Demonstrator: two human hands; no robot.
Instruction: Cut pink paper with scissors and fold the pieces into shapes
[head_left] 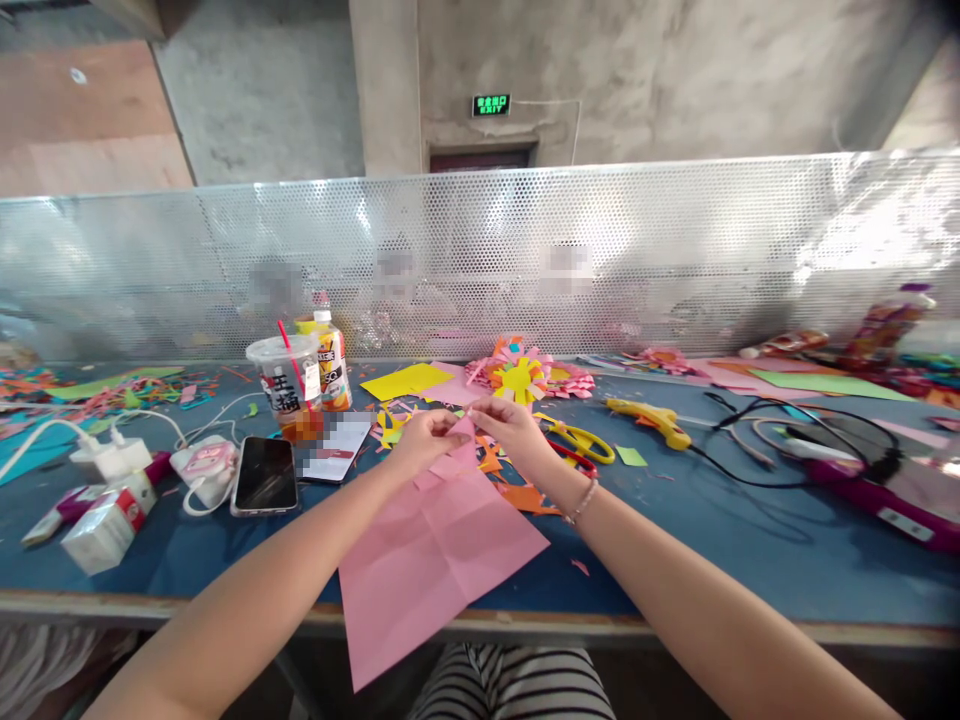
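Between my two hands is a small folded piece of pink paper, pinched near its upper tip. My left hand grips its left side, thumb and fingers closed. From the right, my right hand pinches the same tip. Below them lies a larger creased sheet of pink paper, one corner hanging over the table's front edge. Yellow-handled scissors and red-handled scissors rest just right of my right hand, partly hidden by it. Orange paper scraps lie under my right wrist.
Paper flowers and a yellow sheet lie behind my hands. Leftward are a phone, a drink cup, a bottle and chargers. A yellow glue gun with a black cord lies right. A perforated metal screen borders the back.
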